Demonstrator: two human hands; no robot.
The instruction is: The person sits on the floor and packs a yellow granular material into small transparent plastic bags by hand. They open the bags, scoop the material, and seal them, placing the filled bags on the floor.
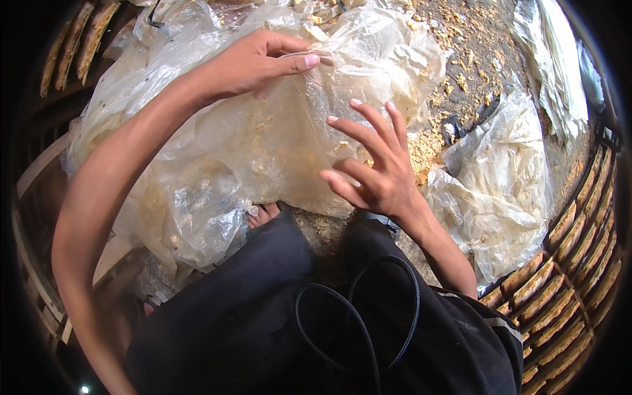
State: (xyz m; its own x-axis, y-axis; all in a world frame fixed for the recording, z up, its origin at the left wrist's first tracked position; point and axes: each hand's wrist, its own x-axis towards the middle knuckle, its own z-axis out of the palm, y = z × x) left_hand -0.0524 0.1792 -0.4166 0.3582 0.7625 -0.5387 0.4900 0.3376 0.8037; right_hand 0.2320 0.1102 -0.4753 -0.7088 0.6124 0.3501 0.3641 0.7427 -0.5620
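Note:
A large crumpled heap of clear, yellowish plastic sheeting (pixel 256 143) covers the ground before me and reaches down to my feet. My left hand (pixel 276 59) pinches a gathered edge of this sheeting between thumb and fingers at the upper middle. Below and to the right, my right hand (pixel 380 163) hovers over the sheeting with its fingers spread and nothing held. Yellowish crumbs cling to the plastic near the right fingers. The folds hide much of the ground under the heap.
Yellowish crumbs (pixel 461 64) are strewn over the dirty floor. A separate crumpled plastic sheet (pixel 508 197) lies right of my legs, and flattened sheets (pixel 555 69) sit farther up. Slatted racks with rough brown strips (pixel 548 301) stand at right and upper left. A dark cord (pixel 417 301) loops over my lap.

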